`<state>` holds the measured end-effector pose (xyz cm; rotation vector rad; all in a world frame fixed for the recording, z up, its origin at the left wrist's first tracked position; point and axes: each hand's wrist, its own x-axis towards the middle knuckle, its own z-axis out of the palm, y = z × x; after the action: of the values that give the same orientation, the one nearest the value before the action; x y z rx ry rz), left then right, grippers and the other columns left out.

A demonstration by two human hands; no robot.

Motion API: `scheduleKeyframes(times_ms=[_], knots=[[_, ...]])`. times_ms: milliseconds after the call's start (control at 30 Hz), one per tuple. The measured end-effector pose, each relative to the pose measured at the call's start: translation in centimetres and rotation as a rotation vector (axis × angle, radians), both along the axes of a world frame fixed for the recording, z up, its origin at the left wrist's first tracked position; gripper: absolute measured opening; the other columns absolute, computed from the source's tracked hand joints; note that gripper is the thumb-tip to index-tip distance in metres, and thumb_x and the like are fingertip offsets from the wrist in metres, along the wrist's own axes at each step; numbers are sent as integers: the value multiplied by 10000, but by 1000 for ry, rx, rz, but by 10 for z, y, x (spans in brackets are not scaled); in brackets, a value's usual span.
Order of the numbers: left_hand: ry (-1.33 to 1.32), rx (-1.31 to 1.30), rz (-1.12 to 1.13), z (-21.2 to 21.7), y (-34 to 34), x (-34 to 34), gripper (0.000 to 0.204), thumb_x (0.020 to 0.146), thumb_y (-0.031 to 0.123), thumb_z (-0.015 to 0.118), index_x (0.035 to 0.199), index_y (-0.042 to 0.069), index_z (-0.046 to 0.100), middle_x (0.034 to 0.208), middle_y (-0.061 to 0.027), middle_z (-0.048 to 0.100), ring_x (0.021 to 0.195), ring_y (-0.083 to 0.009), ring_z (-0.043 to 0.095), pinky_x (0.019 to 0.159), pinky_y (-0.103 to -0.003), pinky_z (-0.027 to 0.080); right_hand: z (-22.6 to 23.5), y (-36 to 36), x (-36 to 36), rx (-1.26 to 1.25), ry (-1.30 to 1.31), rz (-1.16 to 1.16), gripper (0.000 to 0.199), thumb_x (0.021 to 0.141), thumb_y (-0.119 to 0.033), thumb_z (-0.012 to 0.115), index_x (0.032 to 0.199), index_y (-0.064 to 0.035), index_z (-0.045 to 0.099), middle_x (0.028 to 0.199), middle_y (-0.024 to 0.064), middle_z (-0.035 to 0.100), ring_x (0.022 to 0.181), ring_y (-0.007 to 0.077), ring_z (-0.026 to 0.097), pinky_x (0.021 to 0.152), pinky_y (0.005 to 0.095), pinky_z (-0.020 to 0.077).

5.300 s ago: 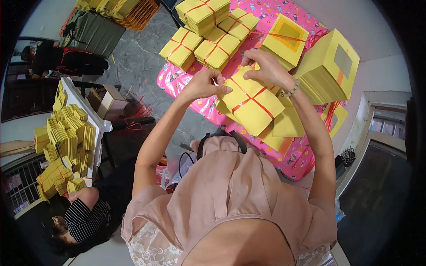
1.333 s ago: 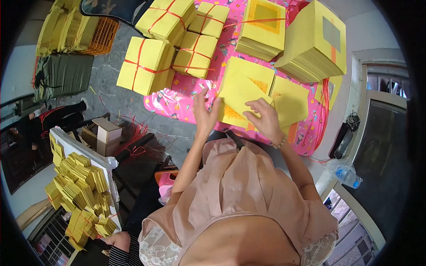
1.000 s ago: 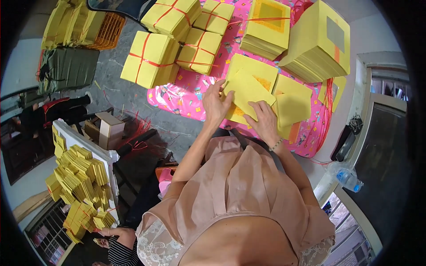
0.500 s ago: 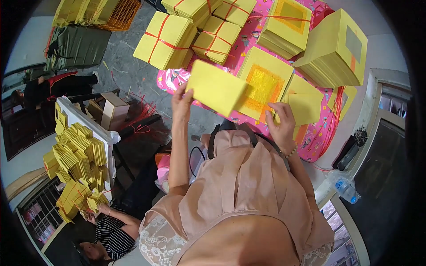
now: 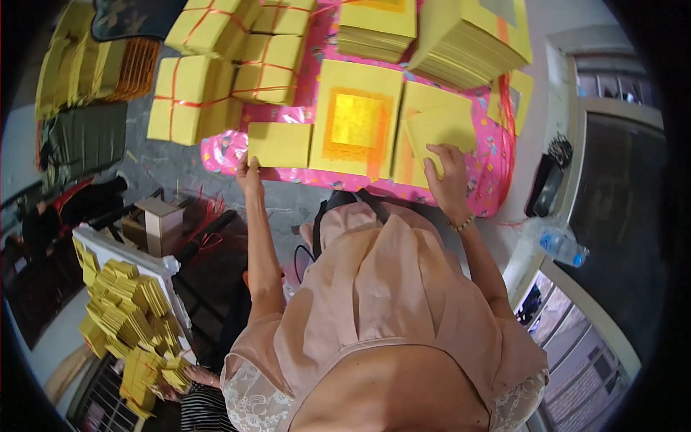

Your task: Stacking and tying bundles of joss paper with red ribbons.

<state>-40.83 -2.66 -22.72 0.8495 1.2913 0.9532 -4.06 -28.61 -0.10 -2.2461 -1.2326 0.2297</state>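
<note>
Head view: I see a desk under a pink patterned cloth (image 5: 497, 183), with tied yellow paper bundles (image 5: 194, 97) at its far left corner. My left hand (image 5: 250, 171) pinches a small yellow stack (image 5: 279, 144) at the near edge. My right hand (image 5: 448, 176) lies spread on the plain yellow sheets (image 5: 435, 126), beside the gold-centred sheet (image 5: 356, 122). I judge I'm setting stacks out; next, squaring the small stack.

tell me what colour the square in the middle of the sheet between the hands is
Gold-orange square on a yellow sheet, clearest in the head view.

Bright even daylight, soft shadows, strong fisheye bending, dark rim
</note>
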Motion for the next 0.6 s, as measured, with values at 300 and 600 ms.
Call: scheduleKeyframes(times_ms=[300,600], knots=[[1178,234,-57,25,-2,16,566,794,233,705,1296,13,562,1088,-223,606,1025,-344,574,921,-422,446,-76,-45,84,109,-198,-168,501,857,-134,654,1284,41,460,1267,239,502,1162,390,490,986,460,404],[683,1014,-379,197,-125,188,462,831,20,616,1284,109,585,1292,-225,464,1256,-374,404,1029,-470,338,-77,-55,115,-56,314,-309,424,885,-181,648,1240,18,529,1021,153,676,866,241,673,774,343,535]])
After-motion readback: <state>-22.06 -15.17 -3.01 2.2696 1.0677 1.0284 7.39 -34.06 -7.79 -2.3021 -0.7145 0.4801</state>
